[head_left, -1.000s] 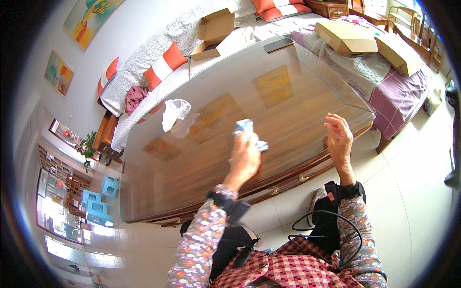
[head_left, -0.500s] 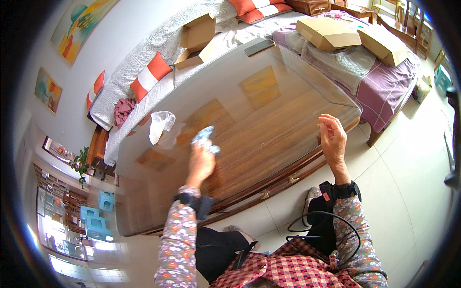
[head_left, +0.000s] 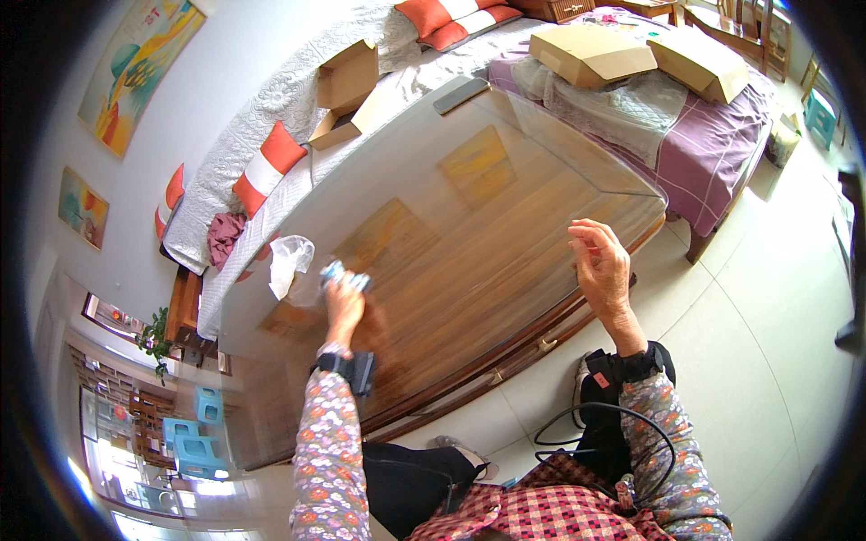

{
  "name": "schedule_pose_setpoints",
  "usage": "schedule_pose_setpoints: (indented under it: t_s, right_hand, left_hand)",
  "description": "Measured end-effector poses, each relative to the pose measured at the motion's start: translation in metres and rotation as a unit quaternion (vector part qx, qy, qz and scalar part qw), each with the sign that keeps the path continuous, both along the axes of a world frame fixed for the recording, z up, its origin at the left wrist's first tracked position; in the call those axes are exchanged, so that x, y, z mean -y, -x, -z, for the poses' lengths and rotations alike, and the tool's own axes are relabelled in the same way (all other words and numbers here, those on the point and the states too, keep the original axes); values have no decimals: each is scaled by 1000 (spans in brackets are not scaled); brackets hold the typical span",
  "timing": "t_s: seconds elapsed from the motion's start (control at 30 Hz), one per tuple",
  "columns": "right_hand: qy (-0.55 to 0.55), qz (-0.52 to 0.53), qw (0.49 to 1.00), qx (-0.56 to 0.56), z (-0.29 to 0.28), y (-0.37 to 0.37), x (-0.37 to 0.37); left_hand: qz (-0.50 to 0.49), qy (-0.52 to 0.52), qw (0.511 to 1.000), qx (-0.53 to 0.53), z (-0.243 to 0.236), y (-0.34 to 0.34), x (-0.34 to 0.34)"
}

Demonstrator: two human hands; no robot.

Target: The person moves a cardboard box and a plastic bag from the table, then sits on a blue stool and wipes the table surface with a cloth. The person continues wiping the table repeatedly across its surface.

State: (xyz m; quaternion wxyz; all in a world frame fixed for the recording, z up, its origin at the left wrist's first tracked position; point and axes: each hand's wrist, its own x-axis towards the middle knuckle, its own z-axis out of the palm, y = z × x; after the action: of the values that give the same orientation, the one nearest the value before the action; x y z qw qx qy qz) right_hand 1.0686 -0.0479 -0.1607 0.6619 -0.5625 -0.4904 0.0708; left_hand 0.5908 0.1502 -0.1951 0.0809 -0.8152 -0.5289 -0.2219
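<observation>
The left hand (head_left: 345,308) of the person lies over the left part of the glass-topped surface (head_left: 460,261), with its fingers gathered tightly on a crumpled blue-and-white cloth (head_left: 335,272). Only the upper edges of this cloth come out beyond the fingers; the rest is hidden under them, and a slight blur makes its folds hard to read. It seems to rest on the glass, just beside a thin white plastic bag (head_left: 289,263) (whether the bag contains something, I cannot tell).

The right hand (head_left: 603,270) is near the front edge of the surface, at its right part. Its fingers are loosely bent and stand apart from the thumb; the palm is partly turned away, and I cannot tell if the hand touches the glass.

At the far edge of the surface lies a dark smartphone (head_left: 461,96). Behind, an open cardboard box (head_left: 348,79) sits on the sofa (head_left: 397,90), its inside mostly in shadow. The orange-and-white cushions (head_left: 456,20) at the top are partly cut off by the frame. Yellow pictures reflected in the glass make the wood grain below less clear.
</observation>
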Motion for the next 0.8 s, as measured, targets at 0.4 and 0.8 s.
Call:
schedule_pose_setpoints:
  t_s: [0.4, 0.8]
  right_hand:
    - [0, 16, 1000, -12, 2, -3, -10]
    - [-28, -4, 1000, -13, -9, -4, 5]
  left_hand:
    - [395, 138, 908, 25, -38, -340, 112]
    - [-58, 127, 989, -40, -16, -2, -14]
